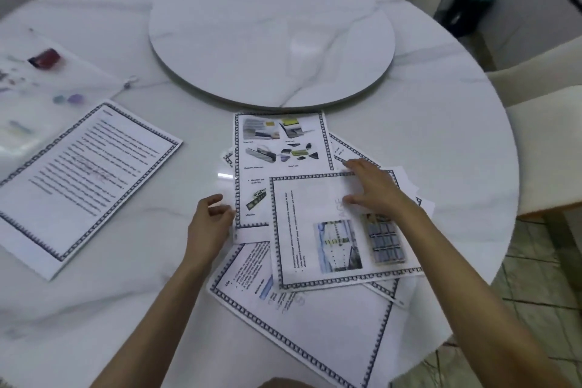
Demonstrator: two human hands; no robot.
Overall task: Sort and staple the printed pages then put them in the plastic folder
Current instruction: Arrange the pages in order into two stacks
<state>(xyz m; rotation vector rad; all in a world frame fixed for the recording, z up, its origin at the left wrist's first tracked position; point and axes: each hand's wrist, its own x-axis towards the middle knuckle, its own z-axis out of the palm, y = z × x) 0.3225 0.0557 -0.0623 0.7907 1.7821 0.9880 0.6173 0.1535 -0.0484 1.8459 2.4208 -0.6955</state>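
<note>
Clearly the printed pages are white sheets, each framed by a dark chain-pattern border, some carrying text and some colour pictures. From my remote seat I count two groups on the marble surface [126, 309]. One text sheet [78, 179] lies alone at nine o'clock, tilted. A loose, fanned pile sits between the centre and five o'clock, and I make out at least five sheets in it. The top sheet [315, 208] lies sideways with two pictures. A portrait sheet [280, 148] of device photos pokes out at twelve o'clock. A large sheet [330, 324] sticks out at six o'clock, and corners of others show at three o'clock.

My right hand [378, 189] rests flat on the top sheet with its fingers spread. My left hand [208, 227] sits at the left edge of the portrait sheet, fingers curled; I cannot tell whether they pinch the paper or only touch it.

One translucent plastic folder [47, 88] lies at ten o'clock, well apart from the pile, with one red object [45, 58] showing on or inside it. One round turntable [271, 31] sits at twelve o'clock.
</note>
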